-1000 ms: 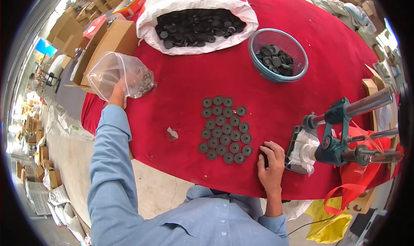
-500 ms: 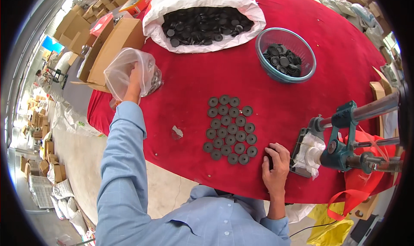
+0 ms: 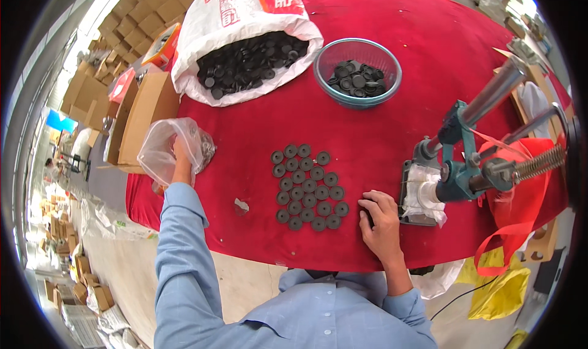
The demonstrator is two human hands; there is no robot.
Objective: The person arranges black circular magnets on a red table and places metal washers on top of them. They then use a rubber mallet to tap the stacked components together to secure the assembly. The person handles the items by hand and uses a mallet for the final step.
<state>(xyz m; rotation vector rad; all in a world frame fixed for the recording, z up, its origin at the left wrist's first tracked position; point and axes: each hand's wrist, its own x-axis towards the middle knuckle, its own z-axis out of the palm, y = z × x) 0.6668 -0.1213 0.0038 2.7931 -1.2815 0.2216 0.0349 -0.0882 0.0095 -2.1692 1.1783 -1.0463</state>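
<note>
My left hand [image 3: 182, 159] reaches into a clear plastic bag [image 3: 164, 154] of small parts at the left edge of the red table [image 3: 392, 55]. Resting near the front edge, my right hand [image 3: 381, 222] lies fingers down on the red cloth, with a dark disc seemingly under its fingertips. Several dark round discs [image 3: 307, 187] lie in neat rows just left of that hand. A small pale scrap [image 3: 241, 206] lies between the two arms.
A white sack [image 3: 245, 24] full of dark discs lies open at the back. A glass bowl [image 3: 358, 73] holds more discs. A teal hand press [image 3: 471, 159] with metal levers stands at the right. Cardboard boxes [image 3: 147, 116] sit beside the table's left.
My left hand with the plastic bag has drawn nearer along the table's left edge. The right hand stays by the rows of discs.
</note>
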